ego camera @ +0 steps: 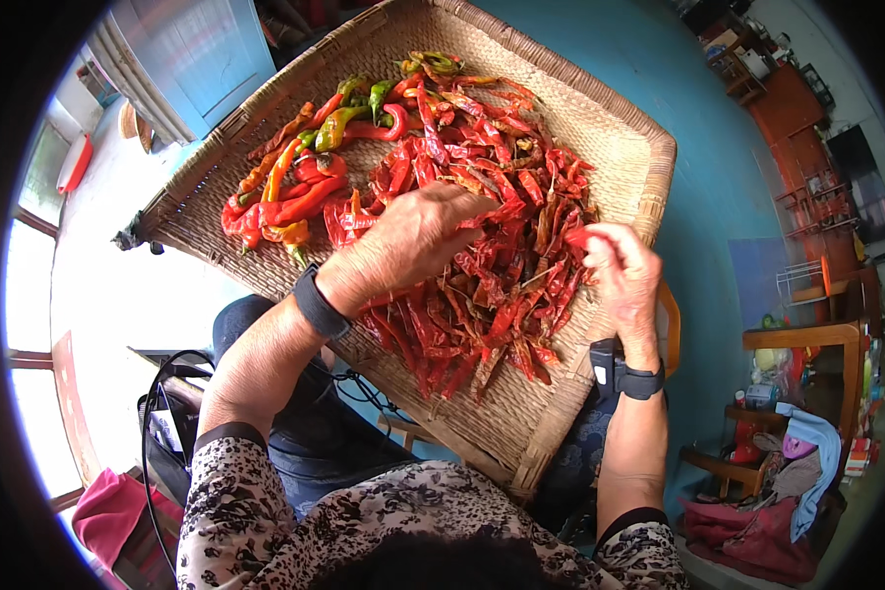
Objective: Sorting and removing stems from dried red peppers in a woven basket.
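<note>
A large woven basket tray (pixel 619 110) lies tilted before me, with a heap of dried red chili peppers (pixel 501 310) in its middle. My left hand (pixel 420 232) reaches over the heap, its thumb and fingers closed about a wrinkled red chili (pixel 490 216). Near the tray's right side, my right hand (pixel 623 269) pinches a red chili pepper (pixel 581 237) just above the edge of the heap. Plumper red chilies (pixel 295 206) sit apart at the left, with several greenish ones (pixel 339 125) behind them. Both wrists wear dark bands.
The tray's near corner (pixel 527 472) comes close to my body, between my arms. A black bag (pixel 169 413) with a cable stands at my left. On the right, a wooden chair (pixel 804 339) bears clothes and a dark red cloth (pixel 752 535). A blue door (pixel 199 59) stands beyond the tray.
</note>
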{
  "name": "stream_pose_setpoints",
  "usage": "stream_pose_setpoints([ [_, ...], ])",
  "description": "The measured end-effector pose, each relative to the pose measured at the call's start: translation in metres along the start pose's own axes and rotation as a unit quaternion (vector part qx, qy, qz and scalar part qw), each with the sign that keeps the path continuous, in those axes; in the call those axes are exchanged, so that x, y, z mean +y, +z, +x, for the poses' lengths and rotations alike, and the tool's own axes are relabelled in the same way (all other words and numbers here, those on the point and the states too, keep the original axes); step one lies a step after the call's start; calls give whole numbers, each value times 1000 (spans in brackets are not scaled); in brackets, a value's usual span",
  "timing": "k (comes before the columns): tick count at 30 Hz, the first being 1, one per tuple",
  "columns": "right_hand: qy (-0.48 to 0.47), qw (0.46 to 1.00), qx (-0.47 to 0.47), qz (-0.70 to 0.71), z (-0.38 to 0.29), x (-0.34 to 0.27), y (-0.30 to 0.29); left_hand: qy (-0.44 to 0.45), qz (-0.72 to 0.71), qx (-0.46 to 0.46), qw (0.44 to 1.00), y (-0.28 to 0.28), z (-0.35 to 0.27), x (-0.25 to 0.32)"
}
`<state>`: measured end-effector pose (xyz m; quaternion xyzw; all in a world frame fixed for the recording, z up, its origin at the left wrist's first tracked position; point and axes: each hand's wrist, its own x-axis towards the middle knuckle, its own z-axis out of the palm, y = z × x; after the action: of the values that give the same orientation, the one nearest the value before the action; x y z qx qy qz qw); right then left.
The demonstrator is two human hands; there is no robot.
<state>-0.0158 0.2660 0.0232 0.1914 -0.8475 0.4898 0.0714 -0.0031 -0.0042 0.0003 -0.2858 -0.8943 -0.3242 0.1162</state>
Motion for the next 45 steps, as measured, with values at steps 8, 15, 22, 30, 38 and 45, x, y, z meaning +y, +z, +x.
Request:
stream_pose_setpoints([
  [8,103,944,200,-243,-19,62,-97,47,102,-51,992,21,-6,-2],
  [15,13,965,138,-225,-22,70,-74,50,89,-43,994,21,0,0],
  [22,-62,984,-135,-97,-7,-10,15,2,-36,-17,999,18,3,-4],
  [30,-104,979,-157,-73,1,-19,34,13,-95,26,995,16,2,5],
  [38,-28,992,53,-115,3,-1,-5,12,23,17,1000,16,-4,15],
  [45,177,842,160,-483,-24,58,-94,264,153,-130,944,62,-37,45],
])
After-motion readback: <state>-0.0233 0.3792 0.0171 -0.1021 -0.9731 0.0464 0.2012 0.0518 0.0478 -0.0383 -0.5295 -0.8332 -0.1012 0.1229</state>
